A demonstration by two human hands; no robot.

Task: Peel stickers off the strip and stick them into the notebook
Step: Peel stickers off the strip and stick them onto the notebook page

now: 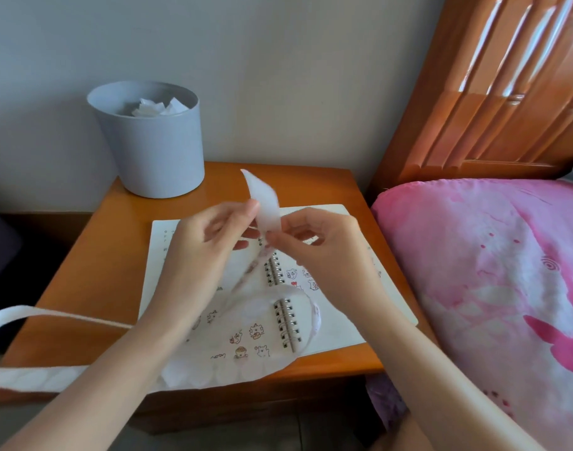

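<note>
In the middle of the frame my left hand [210, 236] pinches the white sticker strip [266, 208] between thumb and fingertips, with the strip's free end standing up and curling toward the top of the frame. Just to the right, my right hand [314, 244] has its fingers curled in, thumb and forefinger nipping the same strip at its lower edge; I cannot tell whether a sticker is lifting there, as that spot is blurred. From my hands the strip hangs down, loops over the open notebook [360, 320], and trails off the left edge of the frame. The notebook lies flat on the wooden bedside table [93, 255], its spiral binding [286, 323] running down the centre and small cartoon stickers [256, 332] showing on both pages. In the upper left a grey bin [151, 148] stands on the table's far corner with crumpled white paper [158, 107] inside. A pink blanket [490, 271] fills the right side, below a wooden headboard [506, 92].
</note>
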